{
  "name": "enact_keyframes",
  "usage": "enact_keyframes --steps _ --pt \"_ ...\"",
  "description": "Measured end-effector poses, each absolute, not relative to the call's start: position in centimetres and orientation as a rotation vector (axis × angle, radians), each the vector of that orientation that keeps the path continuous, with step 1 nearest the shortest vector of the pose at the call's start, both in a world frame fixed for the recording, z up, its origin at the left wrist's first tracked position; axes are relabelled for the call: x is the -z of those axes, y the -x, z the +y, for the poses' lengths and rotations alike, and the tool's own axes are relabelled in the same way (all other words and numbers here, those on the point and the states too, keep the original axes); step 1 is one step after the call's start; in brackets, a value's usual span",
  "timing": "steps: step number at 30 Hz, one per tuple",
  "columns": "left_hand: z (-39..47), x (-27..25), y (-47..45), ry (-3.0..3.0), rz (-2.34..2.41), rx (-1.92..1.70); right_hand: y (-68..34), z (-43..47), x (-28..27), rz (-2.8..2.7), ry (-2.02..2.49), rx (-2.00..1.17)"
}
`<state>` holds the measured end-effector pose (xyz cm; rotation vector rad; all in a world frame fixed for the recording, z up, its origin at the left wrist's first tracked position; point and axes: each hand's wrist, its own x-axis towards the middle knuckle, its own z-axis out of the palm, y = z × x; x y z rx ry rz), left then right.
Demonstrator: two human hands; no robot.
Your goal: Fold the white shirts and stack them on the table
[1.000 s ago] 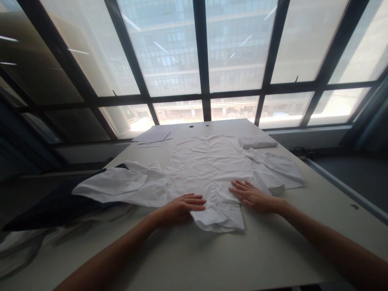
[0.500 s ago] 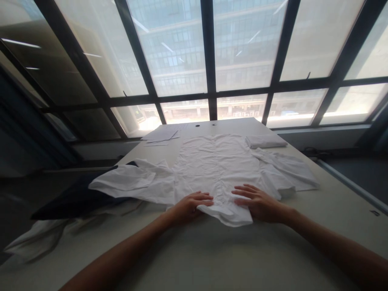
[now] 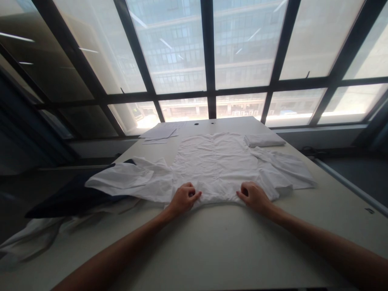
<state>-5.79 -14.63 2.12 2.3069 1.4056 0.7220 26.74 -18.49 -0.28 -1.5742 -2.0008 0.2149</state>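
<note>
Windows (image 3: 209, 60) beyond my grip, pale table (image 3: 224, 246) beneath, left hand (image 3: 183, 198) and right hand (image 3: 254, 197) pinching a white garment (image 3: 216, 159)

L hand (image 3: 183, 198) & R hand (image 3: 253, 196) curled, pinching, approx. level; L forearm (image 3: 121, 245) in from 7–8 o'clock, R forearm (image 3: 321, 238) from 4.

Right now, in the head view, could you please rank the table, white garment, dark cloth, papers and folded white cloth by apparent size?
1. Table
2. White garment
3. Dark cloth, partly covered
Papers and folded white cloth: both smaller, too alike to rank.
</note>
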Motion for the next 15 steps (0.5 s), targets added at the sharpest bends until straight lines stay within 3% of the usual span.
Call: enact_keyframes --steps 4,7,11,15 --pt "-14.5 -1.7 6.1 -2.441 1.482 -0.845 -26.9 -19.2 -0.2 -2.029 1.522 -0.085" --pt "-15.1 -2.2 6.0 -2.602 1.179 -0.872 -26.4 -20.0 -0.9 -2.165 1.316 0.014" --pt "-16.0 -3.0 5.6 -2.842 0.707 -0.442 -25.6 -20.9 -1.6 -2.431 1.026 -0.063" --pt "-16.3 -3.0 5.5 -2.854 0.646 -0.189 -25.6 -20.8 -1.2 -2.558 0.990 -0.304"
